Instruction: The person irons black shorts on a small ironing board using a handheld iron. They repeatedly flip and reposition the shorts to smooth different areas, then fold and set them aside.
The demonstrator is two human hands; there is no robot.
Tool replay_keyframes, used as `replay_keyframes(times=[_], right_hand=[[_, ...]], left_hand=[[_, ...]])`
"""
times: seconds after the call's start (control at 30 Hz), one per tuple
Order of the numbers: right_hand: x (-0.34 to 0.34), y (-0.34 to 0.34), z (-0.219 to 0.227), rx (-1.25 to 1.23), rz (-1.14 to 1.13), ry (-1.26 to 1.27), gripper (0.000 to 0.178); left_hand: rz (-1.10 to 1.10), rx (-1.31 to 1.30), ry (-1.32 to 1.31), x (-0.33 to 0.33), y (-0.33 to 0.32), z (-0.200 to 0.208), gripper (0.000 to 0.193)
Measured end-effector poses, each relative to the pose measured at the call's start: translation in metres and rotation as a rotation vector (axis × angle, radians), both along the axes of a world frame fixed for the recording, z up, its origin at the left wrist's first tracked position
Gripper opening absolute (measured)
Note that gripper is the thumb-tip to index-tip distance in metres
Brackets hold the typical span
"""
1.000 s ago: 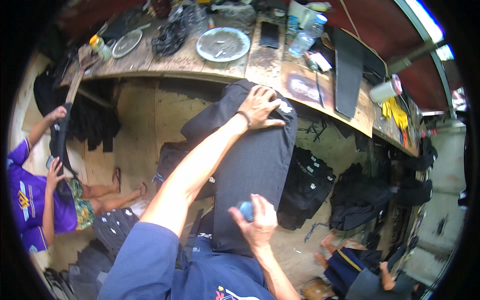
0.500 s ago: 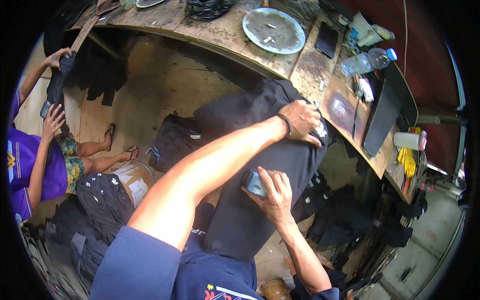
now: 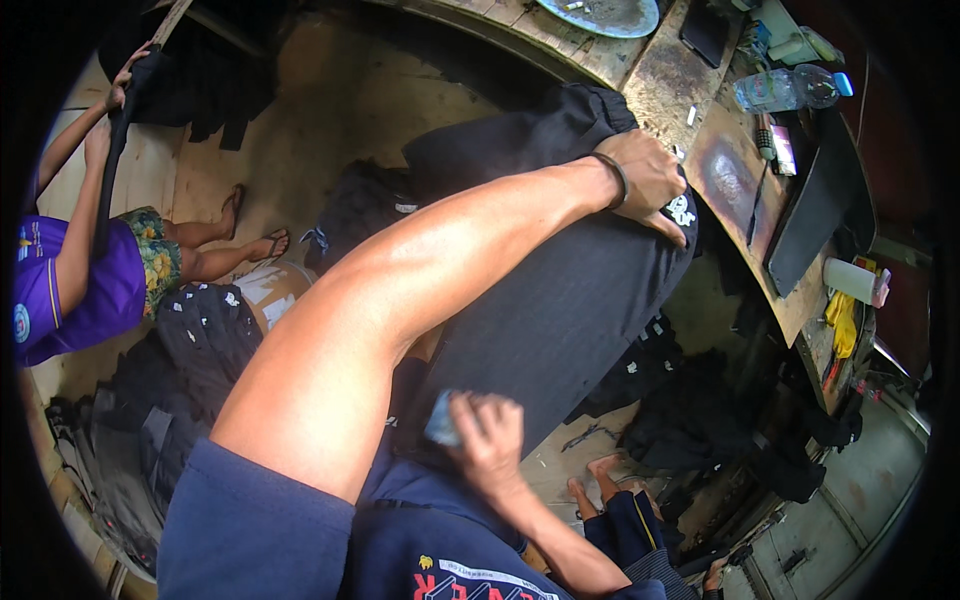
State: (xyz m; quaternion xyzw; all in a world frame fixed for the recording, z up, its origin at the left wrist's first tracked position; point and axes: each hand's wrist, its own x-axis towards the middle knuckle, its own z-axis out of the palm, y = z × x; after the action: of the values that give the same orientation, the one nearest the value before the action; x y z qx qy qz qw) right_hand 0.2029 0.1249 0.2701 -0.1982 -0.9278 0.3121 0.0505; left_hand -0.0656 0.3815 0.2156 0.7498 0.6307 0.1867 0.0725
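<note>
Black trousers [image 3: 545, 320] lie stretched from the wooden table's edge back toward my lap, with a gathered waistband at the far end and a small white print. My left hand [image 3: 645, 175], a dark band round its wrist, grips the cloth beside that print. In my right hand [image 3: 490, 440], blurred by motion, is a blue-grey block [image 3: 441, 420]. It is low on the cloth near my body, under my left forearm. The block's underside is hidden.
The wooden table [image 3: 655, 95] carries a plate [image 3: 610, 18], a phone [image 3: 708, 30], a water bottle [image 3: 785, 90] and a black board [image 3: 815, 205]. At left a person in purple [image 3: 85, 290] holds a dark garment. Black clothes [image 3: 690, 410] are piled around; another person's legs [image 3: 610, 490] show below.
My right hand has swept the block down the trousers toward my body. My left hand keeps its grip. The view has shifted, and the person at left has changed arm pose.
</note>
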Motion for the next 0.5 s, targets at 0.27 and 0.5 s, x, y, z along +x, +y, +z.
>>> replay_keyframes(times=[0.27, 0.5], right_hand=[[-0.059, 0.14, -0.032, 0.123, -0.034, 0.131, 0.076], [-0.006, 0.003, 0.023, -0.168, 0.073, 0.125, 0.067]], left_hand=[[-0.014, -0.112, -0.016, -0.006, 0.004, 0.008, 0.097], [0.086, -0.021, -0.007, 0.004, 0.004, 0.001, 0.098]])
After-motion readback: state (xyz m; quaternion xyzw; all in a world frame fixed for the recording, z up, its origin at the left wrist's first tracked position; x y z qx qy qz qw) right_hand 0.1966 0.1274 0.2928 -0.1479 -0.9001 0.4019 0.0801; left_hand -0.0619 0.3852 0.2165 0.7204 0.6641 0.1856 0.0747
